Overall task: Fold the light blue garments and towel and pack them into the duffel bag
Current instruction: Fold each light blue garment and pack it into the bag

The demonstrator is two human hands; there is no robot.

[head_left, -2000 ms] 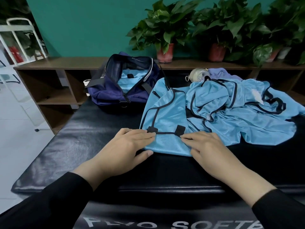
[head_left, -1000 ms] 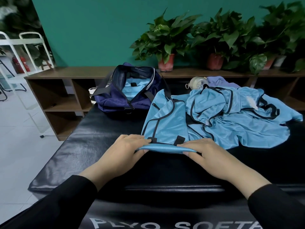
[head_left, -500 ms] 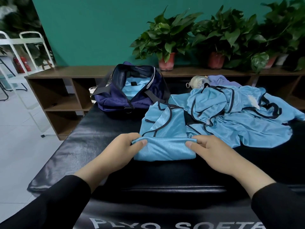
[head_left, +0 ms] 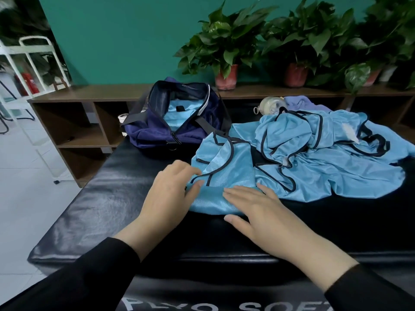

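Bench (head_left: 94, 198), black padded: bare room along its left edge and in front of the bag; near edge lies just under the wrists. Duffel bag (head_left: 173, 122) at the far left corner, unzipped, blue cloth already inside. Loose garment heap (head_left: 332, 158) fills the right side. Part-folded garment (head_left: 224, 176) near the front edge, touching that heap. Risk: slick fabric springs open or drags the heap on lifting. Left hand (head_left: 173, 198) and right hand (head_left: 258, 209) press flat, fingers straight, gripping nothing.

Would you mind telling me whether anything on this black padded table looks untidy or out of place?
Yes: a crumpled heap of light blue black-trimmed garments sprawls unfolded at the right, partly covering a clear rounded bottle lying behind it.
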